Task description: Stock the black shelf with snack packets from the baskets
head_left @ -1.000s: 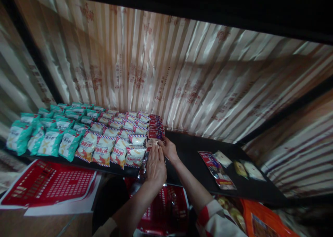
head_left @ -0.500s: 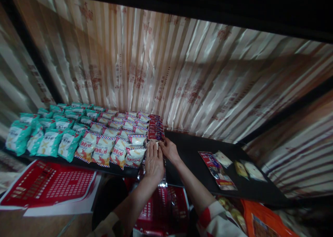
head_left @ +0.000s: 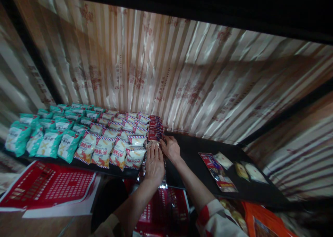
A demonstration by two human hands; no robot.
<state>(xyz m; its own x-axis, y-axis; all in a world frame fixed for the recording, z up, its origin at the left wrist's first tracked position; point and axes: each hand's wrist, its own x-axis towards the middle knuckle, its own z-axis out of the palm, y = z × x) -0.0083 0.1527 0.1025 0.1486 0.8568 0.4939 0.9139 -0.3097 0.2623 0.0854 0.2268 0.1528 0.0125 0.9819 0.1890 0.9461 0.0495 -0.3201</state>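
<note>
My left hand [head_left: 155,166] lies flat, palm down, on a silvery-red snack packet [head_left: 142,171] at the front of a column. Its fingers are stretched out and point away from me. Beside it, my right hand [head_left: 171,149] rests its slightly bent, parted fingers against the right edge of the same column. Behind my fingertips, several red packets [head_left: 155,130] overlap in a row running back toward the curtain. White snack bags with striped edges [head_left: 135,158] stand directly left of my left hand. My palms hide most of the front packet.
Teal snack bags [head_left: 49,143] fill the left of the black shelf [head_left: 187,160]. On its right lie a red and blue packet [head_left: 218,172] and several small pouches [head_left: 253,172]. Red baskets [head_left: 70,185] sit below, beside an orange bag [head_left: 262,219]. A striped curtain [head_left: 161,67] hangs behind.
My right hand's fingers have lifted and spread slightly at the column's edge. My left hand stays flat in nearly the same place.
</note>
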